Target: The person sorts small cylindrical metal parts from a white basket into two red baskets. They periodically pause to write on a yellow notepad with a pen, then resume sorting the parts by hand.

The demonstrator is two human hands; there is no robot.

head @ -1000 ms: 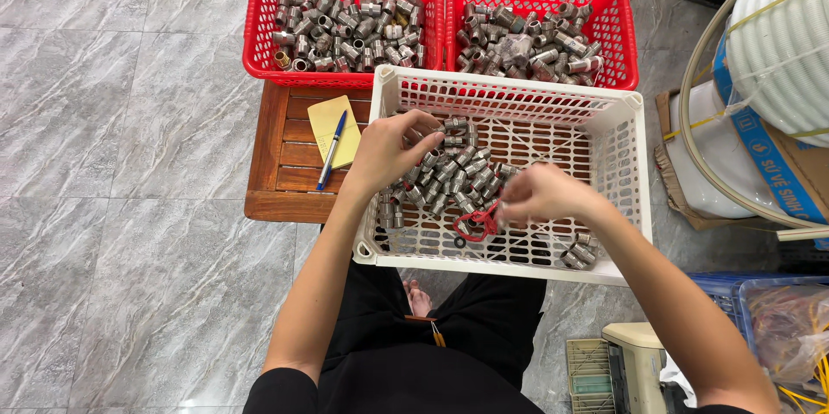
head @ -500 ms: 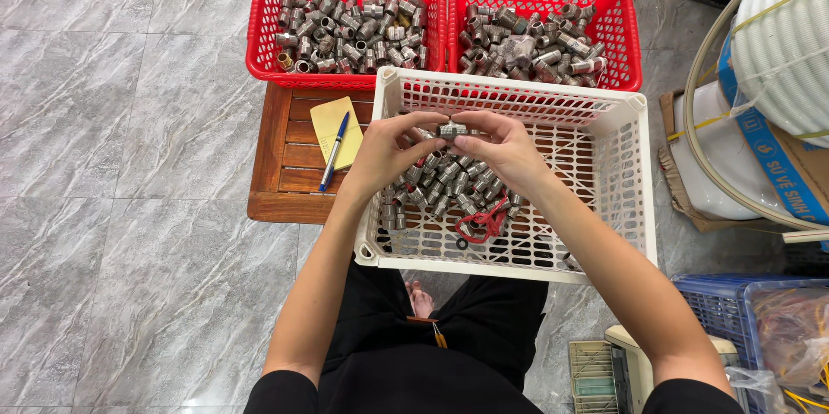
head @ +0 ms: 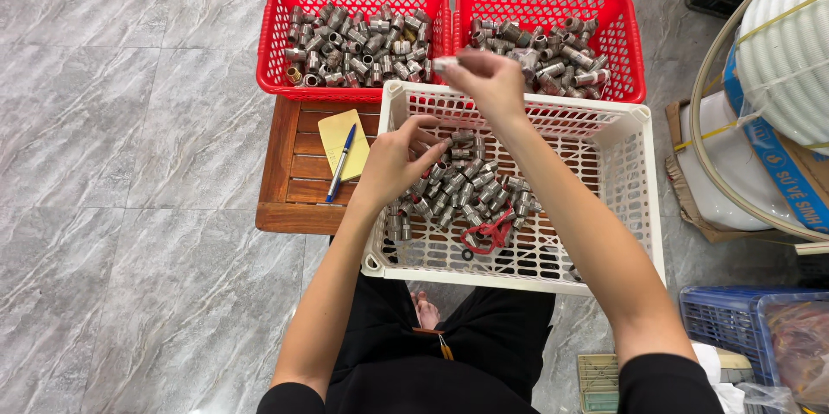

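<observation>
A white plastic basket holds a pile of small metal pipe fittings and a red tool. My left hand reaches into the pile with its fingers curled over the fittings. My right hand is raised over the basket's far rim, pinching one metal fitting between the fingers, just in front of the two red baskets. The left red basket and the right red basket are both full of similar metal fittings.
A low wooden stool carries a yellow notepad with a blue pen. A white hose coil, cardboard and a blue crate stand at the right. Grey marble floor spreads to the left.
My right hand left the pile, met the left hand over a fitting, then carried it up towards the red baskets. My left hand dropped back onto the pile.
</observation>
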